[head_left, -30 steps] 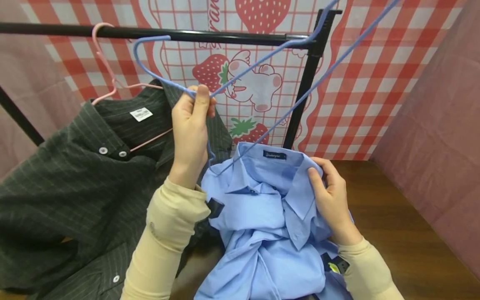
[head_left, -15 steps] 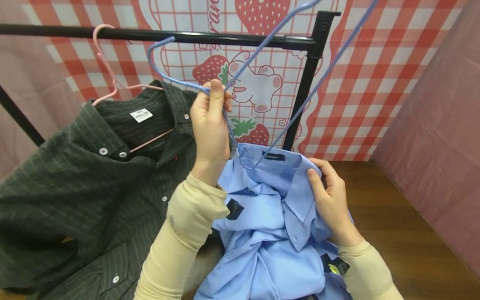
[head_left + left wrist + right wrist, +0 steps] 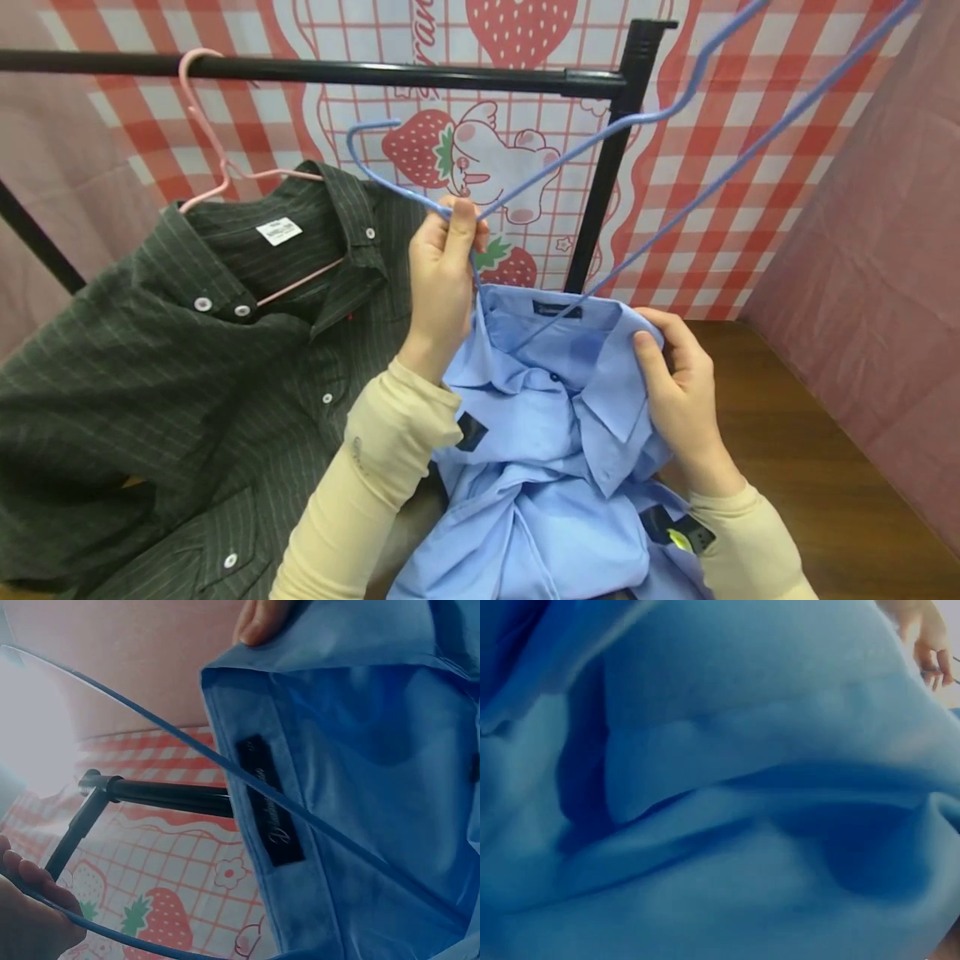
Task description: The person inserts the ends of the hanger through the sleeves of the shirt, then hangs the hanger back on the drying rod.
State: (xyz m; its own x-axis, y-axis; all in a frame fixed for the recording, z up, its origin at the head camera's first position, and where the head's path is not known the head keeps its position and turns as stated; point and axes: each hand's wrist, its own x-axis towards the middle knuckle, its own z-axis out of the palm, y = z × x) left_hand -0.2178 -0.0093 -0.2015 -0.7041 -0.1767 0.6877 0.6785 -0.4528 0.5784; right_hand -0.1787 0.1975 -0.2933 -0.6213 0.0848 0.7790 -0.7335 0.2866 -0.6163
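Note:
In the head view my left hand (image 3: pixel 442 283) grips a blue wire hanger (image 3: pixel 630 121) just below its hook, thumb pressed on top. The hook points left, below the rail, and one shoulder arm rises to the upper right. The hanger's other end drops inside the collar of a light blue button shirt (image 3: pixel 517 408). Its long bar crosses the dark neck label (image 3: pixel 271 801) in the left wrist view. My right hand (image 3: pixel 682 392) pinches the collar's right side between thumb and fingers. Blue cloth fills most of the right wrist view.
A dark striped shirt (image 3: pixel 225 400) hangs at left on a pink hanger (image 3: pixel 206 125) from the black rail (image 3: pixel 420 75). The rack's black post (image 3: pixel 600 192) stands behind the blue shirt. A brown wooden tabletop (image 3: pixel 787 450) shows at right, with a strawberry-print checked cloth (image 3: pixel 750 208) behind.
My left hand has moved right and lately slightly down, tilting the hanger; its lower end has gone from in front of the shirt into the collar. The right hand has shifted slightly right with the collar.

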